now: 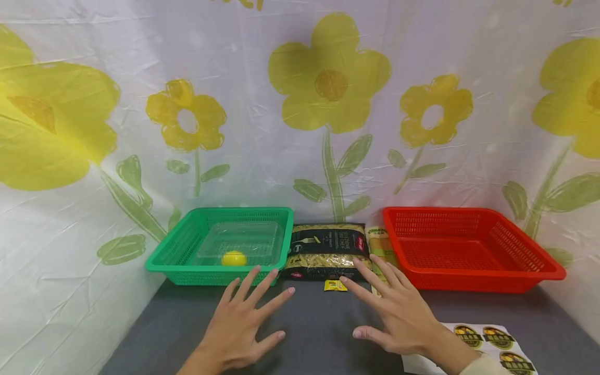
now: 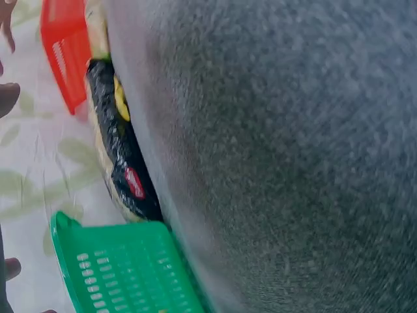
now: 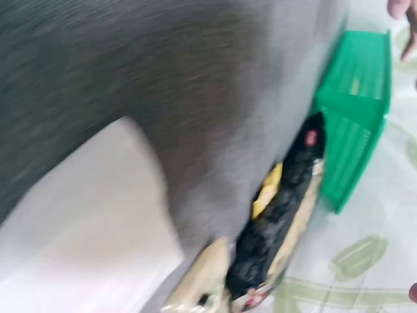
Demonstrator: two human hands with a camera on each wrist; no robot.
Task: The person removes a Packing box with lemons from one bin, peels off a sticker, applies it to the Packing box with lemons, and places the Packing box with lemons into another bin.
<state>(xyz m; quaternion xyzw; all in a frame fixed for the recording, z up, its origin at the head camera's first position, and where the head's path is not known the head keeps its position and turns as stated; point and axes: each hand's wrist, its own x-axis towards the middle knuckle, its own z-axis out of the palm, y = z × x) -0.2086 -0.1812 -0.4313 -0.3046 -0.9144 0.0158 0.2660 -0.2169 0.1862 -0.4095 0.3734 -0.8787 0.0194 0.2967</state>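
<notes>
My left hand (image 1: 241,325) is held over the dark table with fingers spread, in front of the green basket (image 1: 197,277). Nothing is in its grasp. To its right my right hand (image 1: 398,312) spreads its fingers too, holding nothing, its fingertips overlapping the pasta bag (image 1: 323,240) in the head view. A small yellow packet (image 1: 335,285) lies just before that bag. Inside the green basket are a clear plastic box (image 1: 248,237) and a yellow ball-like item (image 1: 234,258). Beneath the right wrist lies a white sheet of round stickers (image 1: 499,341).
A red basket (image 1: 473,281) stands at the back right. Partly hidden between it and the pasta bag is a pale green and yellow package (image 1: 380,240). Behind everything hangs a white curtain (image 1: 253,172) printed with yellow flowers. The grey tabletop (image 1: 309,333) runs forward beneath both hands.
</notes>
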